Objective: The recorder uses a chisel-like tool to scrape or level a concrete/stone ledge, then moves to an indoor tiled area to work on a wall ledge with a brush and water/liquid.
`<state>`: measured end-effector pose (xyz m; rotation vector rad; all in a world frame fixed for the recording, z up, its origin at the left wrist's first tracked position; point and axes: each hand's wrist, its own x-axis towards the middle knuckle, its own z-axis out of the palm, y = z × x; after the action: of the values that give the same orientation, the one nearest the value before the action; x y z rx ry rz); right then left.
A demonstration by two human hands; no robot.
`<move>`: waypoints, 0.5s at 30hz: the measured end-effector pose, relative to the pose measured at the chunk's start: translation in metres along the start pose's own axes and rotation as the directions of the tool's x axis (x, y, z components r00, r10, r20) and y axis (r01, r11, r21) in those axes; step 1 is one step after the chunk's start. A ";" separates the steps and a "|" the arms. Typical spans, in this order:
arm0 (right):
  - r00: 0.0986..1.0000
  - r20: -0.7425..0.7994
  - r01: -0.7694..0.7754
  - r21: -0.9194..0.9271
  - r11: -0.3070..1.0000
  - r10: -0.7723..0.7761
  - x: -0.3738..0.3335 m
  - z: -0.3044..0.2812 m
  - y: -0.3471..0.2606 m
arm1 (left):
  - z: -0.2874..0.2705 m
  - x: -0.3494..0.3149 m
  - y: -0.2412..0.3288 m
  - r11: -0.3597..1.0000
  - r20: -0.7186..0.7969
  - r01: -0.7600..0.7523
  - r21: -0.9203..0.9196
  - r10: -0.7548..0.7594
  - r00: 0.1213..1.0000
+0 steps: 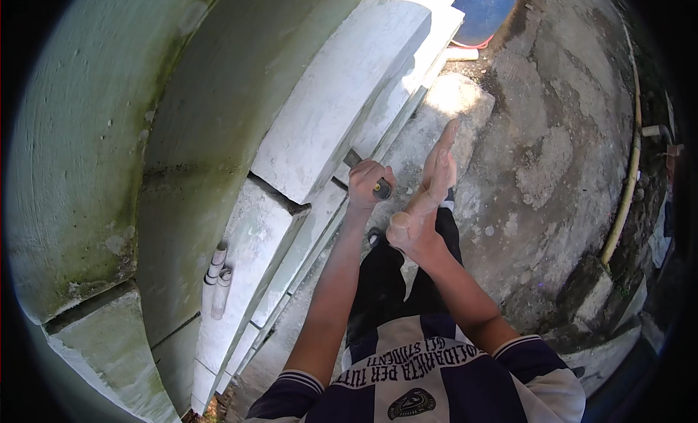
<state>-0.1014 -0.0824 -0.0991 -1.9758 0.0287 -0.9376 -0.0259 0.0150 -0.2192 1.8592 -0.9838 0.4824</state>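
My left hand (369, 182) is closed round a hand tool (382, 190) with a dark, yellow-marked handle end. A short, flat grey blade (352, 158) sticks out on the far side of the fist, close to the edge of the white ledge (327, 103). Most of the tool is hidden by my fingers, so its exact kind does not show. To the right, my right hand (429, 187) is held up with its fingers stretched out and pale dust on the skin. Nothing is in it, and the two hands are apart.
Short pale tubes (218, 285) lie on the nearer ledge part, past a gap. A greenish wall (80, 147) rises at left. A blue drum (483, 16) stands at the far end. Rough concrete ground (552, 154) runs along the right, bordered by a yellowish pipe (623, 212).
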 end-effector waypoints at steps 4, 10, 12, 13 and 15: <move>0.977 -0.161 0.143 0.021 0.989 -0.138 0.011 0.003 -0.002 | 0.003 -0.001 -0.002 0.999 -0.002 -0.006 -0.042 0.006 1.000; 0.997 0.079 0.023 -0.282 0.959 0.000 -0.024 0.072 0.064 | 0.000 -0.010 -0.017 0.927 0.019 0.188 -0.326 -0.192 0.981; 1.000 0.013 0.005 -0.284 0.959 -0.002 -0.029 0.052 0.055 | -0.008 0.001 -0.017 0.974 0.004 0.161 -0.162 -0.162 0.987; 0.998 -0.056 -0.017 -0.291 0.956 0.001 -0.032 0.039 0.045 | -0.012 0.005 -0.011 0.992 0.001 0.129 0.000 -0.129 0.992; 0.992 -0.128 -0.027 -0.229 0.973 -0.003 -0.039 0.024 0.032 | -0.012 0.010 -0.008 0.996 0.004 0.094 0.009 -0.094 0.996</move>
<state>-0.1034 -0.0692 -0.1535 -2.1212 0.2313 -1.0923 -0.0127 0.0231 -0.2108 1.9053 -0.8945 0.4267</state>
